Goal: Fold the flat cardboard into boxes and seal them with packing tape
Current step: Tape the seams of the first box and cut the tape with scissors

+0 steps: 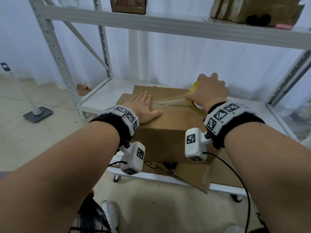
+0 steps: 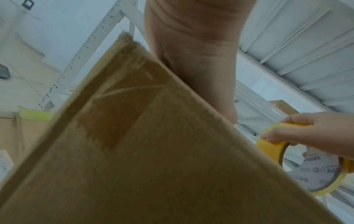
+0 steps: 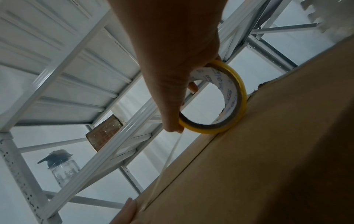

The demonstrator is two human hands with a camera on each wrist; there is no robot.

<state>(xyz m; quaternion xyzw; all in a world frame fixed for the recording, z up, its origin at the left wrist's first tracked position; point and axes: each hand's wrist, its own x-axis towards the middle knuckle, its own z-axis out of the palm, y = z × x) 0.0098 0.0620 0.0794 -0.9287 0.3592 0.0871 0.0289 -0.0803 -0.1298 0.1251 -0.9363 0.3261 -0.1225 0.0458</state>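
Note:
A folded brown cardboard box [image 1: 170, 130] stands on the low white shelf [image 1: 104, 96], its top flaps shut along a dark seam. My left hand [image 1: 143, 106] lies flat, fingers straight, pressing the left end of the box top and the tape's start. My right hand [image 1: 208, 91] grips a yellow tape roll [image 1: 193, 89] at the right end of the seam, thumb on the roll's near side. A clear strip of tape [image 1: 168, 100] stretches between the two hands above the seam. The roll [image 3: 226, 103] rests on the box edge [image 3: 268, 136]; my left palm [image 2: 193, 50] lies on the box top edge [image 2: 134, 136].
Flat cardboard sheets [image 1: 191, 177] lie under the box and stick out over the shelf's front edge. An upper shelf beam [image 1: 168, 26] crosses overhead with boxes [image 1: 127, 5] on it. A stand's grey base [image 1: 37, 114] sits on the floor at left. A cable [image 1: 242, 187] hangs from my right wrist.

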